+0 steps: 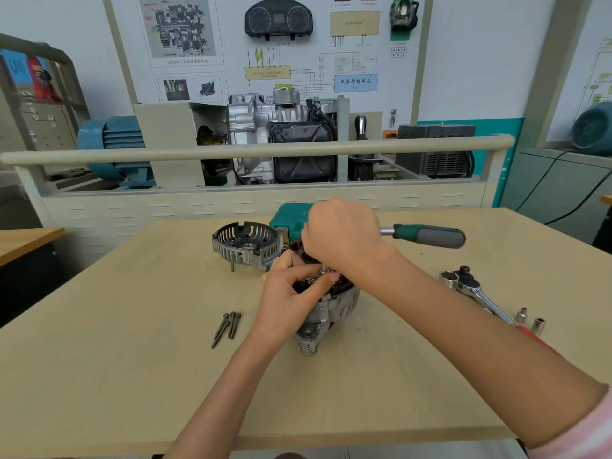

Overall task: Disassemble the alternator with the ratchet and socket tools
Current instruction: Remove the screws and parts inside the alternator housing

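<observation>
Aluminium housing: alternator (326, 313) stands mid-table (132, 359), partly stripped.
Removed: end cover (246, 245) set just behind; long bolts (228, 327) lie to its left.
Right hand (341, 235): clenched over the head of the green-handled ratchet (427, 236), above the alternator.
Left hand (293, 293): pinches the small socket shaft (323, 269) at a fastener.
Spare tools: second ratchet (477, 293), loose sockets (530, 321).
Remaining: judged, inner fasteners and core still to come out.

On the wall board (265, 44) behind the bench, a light-blue label box (355, 82) reads "仪表控制单元". The board's other captions and boxes are too small and blurred to read.
</observation>
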`<act>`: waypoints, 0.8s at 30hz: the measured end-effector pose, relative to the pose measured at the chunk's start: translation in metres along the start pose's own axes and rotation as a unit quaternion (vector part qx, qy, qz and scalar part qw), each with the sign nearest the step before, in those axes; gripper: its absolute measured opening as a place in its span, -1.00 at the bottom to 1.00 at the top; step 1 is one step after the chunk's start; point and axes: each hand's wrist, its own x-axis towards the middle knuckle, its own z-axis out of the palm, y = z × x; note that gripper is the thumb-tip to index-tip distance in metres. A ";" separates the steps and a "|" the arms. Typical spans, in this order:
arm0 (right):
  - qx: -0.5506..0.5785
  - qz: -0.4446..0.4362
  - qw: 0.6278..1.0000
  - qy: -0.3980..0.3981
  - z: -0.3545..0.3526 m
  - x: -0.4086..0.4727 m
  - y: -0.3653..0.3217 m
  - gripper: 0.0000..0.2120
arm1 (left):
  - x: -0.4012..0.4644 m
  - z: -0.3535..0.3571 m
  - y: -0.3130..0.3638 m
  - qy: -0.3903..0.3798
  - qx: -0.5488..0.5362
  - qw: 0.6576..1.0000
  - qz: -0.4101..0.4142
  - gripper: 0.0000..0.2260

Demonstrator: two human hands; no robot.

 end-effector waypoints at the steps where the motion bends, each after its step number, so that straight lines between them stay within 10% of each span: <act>1: 0.002 -0.026 1.000 0.003 -0.001 0.000 0.001 -0.82 | 0.000 -0.002 0.001 -0.008 -0.001 1.000 -0.002 -0.94; 8: 0.026 -0.198 0.980 0.018 -0.007 0.000 0.007 -0.62 | -0.001 -0.009 0.003 -0.053 0.007 0.999 -0.002 -0.88; 24: 0.003 -0.047 0.999 0.008 -0.003 -0.003 0.004 -0.84 | -0.002 -0.002 0.000 -0.002 -0.016 1.000 -0.002 -0.92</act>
